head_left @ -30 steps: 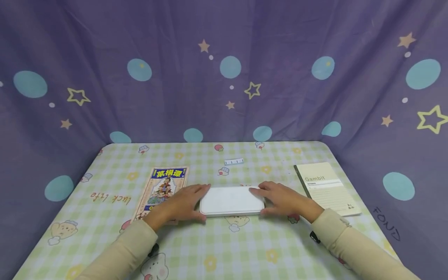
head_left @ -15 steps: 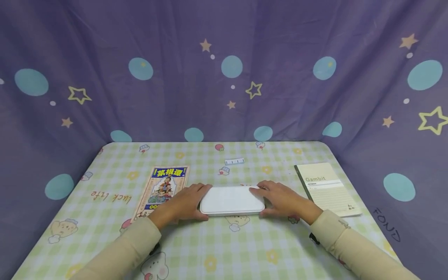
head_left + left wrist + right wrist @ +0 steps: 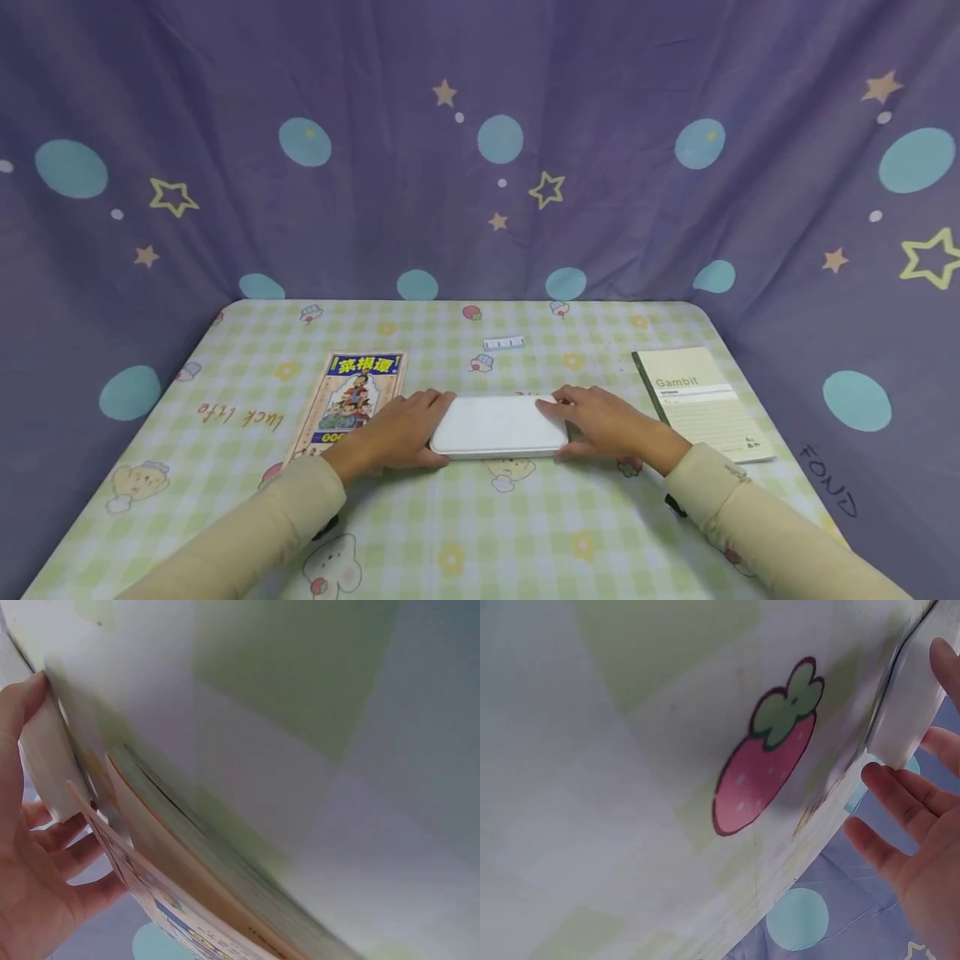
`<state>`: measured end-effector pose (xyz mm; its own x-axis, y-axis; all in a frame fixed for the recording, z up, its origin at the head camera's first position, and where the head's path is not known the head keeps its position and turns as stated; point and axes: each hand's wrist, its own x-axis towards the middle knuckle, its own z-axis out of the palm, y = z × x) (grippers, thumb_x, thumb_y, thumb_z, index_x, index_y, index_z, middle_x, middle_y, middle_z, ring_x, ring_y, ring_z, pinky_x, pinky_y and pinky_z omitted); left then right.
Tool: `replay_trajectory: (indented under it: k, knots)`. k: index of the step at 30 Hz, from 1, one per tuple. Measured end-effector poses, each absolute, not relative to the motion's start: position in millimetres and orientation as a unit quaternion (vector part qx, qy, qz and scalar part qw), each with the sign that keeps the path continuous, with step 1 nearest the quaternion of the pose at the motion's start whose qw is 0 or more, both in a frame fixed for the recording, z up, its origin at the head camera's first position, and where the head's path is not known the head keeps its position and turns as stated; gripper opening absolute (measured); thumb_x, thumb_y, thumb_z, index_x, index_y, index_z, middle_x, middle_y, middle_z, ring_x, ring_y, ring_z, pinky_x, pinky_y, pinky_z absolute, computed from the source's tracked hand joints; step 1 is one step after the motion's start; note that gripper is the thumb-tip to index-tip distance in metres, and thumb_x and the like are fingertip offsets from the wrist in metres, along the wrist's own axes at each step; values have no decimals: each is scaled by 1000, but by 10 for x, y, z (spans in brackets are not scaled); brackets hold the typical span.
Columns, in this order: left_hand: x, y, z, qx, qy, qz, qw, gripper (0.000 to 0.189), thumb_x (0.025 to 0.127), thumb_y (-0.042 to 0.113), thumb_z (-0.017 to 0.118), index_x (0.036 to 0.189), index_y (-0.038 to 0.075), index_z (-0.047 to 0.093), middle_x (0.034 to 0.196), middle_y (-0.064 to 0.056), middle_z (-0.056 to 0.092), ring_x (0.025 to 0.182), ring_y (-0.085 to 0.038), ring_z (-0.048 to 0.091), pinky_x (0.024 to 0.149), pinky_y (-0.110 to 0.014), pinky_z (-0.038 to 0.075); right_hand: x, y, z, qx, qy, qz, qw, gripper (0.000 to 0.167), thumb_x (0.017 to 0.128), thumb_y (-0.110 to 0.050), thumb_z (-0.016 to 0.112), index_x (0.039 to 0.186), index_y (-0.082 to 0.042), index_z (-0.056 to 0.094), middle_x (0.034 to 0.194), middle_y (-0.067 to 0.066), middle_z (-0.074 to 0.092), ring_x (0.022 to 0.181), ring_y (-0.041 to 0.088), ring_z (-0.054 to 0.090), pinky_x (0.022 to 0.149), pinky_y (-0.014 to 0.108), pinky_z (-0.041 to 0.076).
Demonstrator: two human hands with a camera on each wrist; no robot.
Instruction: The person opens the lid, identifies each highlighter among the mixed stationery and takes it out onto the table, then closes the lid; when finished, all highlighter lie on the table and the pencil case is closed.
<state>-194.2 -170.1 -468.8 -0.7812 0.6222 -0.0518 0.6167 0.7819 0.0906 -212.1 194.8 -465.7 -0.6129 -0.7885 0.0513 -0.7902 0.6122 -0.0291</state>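
A flat white box [image 3: 499, 427] with rounded corners lies at the middle of the table, its long side across my view. My left hand [image 3: 402, 432] grips its left end, thumb at the near corner and fingers at the far one. At the right end my right hand [image 3: 602, 425] holds it likewise, one finger over the top face. In the left wrist view, a slightly opened booklet [image 3: 161, 892] is close to my left fingers, and the white box [image 3: 54, 761] is partly behind my hand. The right wrist view shows the white box [image 3: 909, 705] at its right edge.
Left of the box lies the illustrated booklet [image 3: 352, 400], partly under my left forearm. A cream notebook [image 3: 705, 404] marked Gambit lies to the right. Beyond the box is a small pale strip [image 3: 504, 343]. A purple curtain [image 3: 360, 208] surrounds the patterned table [image 3: 480, 533].
The head view has tilted down very slightly. My left thumb has slid a little inward along the box's near edge. Box and right hand stay essentially in place.
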Motion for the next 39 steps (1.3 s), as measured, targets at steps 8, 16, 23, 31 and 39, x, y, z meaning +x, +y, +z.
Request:
replay_trajectory:
  k: [8, 16, 23, 31, 39]
  knots:
    - [-1958, -1653, -4646, 321, 945, 32, 50, 98, 81, 63, 76, 151, 6, 40, 133, -15, 60, 114, -27, 61, 89, -44, 56, -2118, 1966, -4634, 448, -894, -3, 18, 80, 88, -60, 70, 152, -17, 50, 136, 13, 63, 117, 27, 66, 93, 47, 55]
    - [-1961, -1648, -4651, 313, 948, 15, 55, 97, 81, 65, 74, 150, 6, 40, 135, -14, 59, 116, -26, 60, 90, -43, 56, -2104, 1948, -4638, 449, -893, -21, 26, 80, 89, -61, 69, 153, -17, 49, 137, 13, 63, 120, 27, 64, 101, 48, 53]
    - [-1954, -1624, -4616, 319, 945, 27, 66, 97, 82, 62, 74, 150, 4, 39, 135, -18, 58, 115, -29, 61, 90, -44, 57, -2097, 1952, -4574, 444, -895, -43, 15, 79, 90, -62, 67, 152, -17, 49, 138, 13, 63, 122, 28, 63, 102, 49, 52]
    - [-1973, -1647, -4606, 298, 948, 50, 95, 101, 79, 60, 80, 153, 5, 38, 138, -17, 57, 118, -29, 60, 93, -45, 56, -2154, 1932, -4509, 448, -893, -26, -12, 74, 92, -61, 64, 153, -21, 49, 141, 13, 63, 122, 30, 65, 95, 50, 55]
    - [-2005, -1682, -4595, 292, 947, 66, 113, 114, 76, 68, 78, 160, 9, 29, 148, -16, 52, 129, -32, 57, 105, -49, 52, -2180, 2015, -4442, 446, -894, 24, -34, 62, 97, -52, 63, 150, -21, 53, 141, 15, 64, 112, 34, 70, 96, 51, 56]
